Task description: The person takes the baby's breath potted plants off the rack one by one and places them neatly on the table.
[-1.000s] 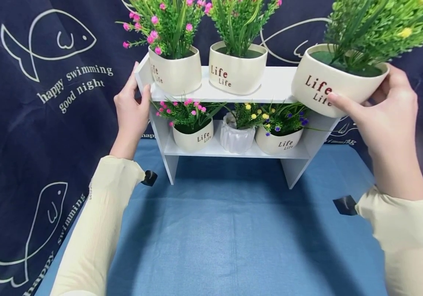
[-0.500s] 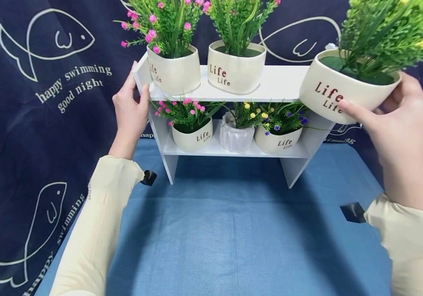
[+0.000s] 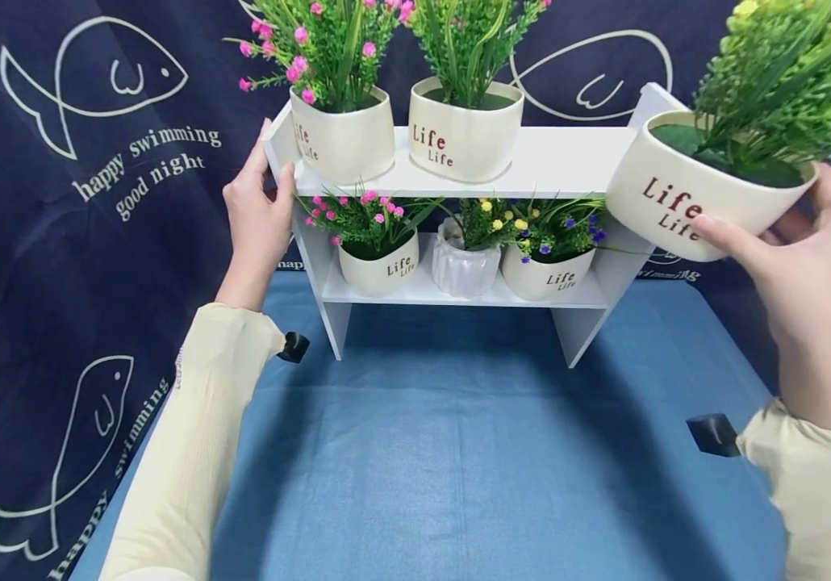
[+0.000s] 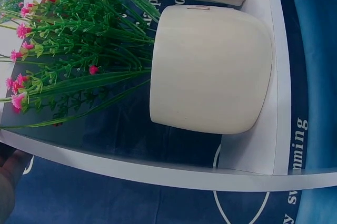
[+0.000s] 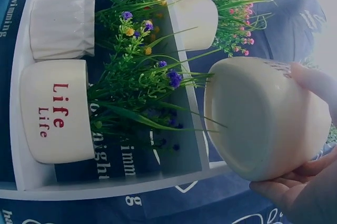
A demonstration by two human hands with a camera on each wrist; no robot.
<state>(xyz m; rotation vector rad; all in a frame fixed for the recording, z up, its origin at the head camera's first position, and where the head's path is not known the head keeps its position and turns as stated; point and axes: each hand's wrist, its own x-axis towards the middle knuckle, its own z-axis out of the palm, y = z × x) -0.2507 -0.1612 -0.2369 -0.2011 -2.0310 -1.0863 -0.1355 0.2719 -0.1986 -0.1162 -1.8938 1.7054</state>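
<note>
My left hand (image 3: 259, 211) grips the upper left side panel of the white shelf (image 3: 568, 161), thumb at the front edge. My right hand (image 3: 822, 274) holds a cream pot (image 3: 713, 190) of yellow-flowered greenery, thumb on its lettered front. That pot is tilted, in front of the shelf's upper right corner; in the right wrist view the pot's underside (image 5: 242, 119) shows. Two cream pots, one at the left (image 3: 346, 141) and one near the middle (image 3: 465, 133), stand on the top board.
The lower board holds a cream pot with pink flowers (image 3: 379, 266), a white ribbed pot (image 3: 465, 262) and a cream pot with purple flowers (image 3: 549, 273). A blue cloth (image 3: 415, 452) covers the table; a dark fish-print cloth (image 3: 118, 307) hangs behind.
My right hand has carried its pot right and a little downward, off the top board, uncovering the shelf's upper right corner. My left hand has stayed on the side panel.
</note>
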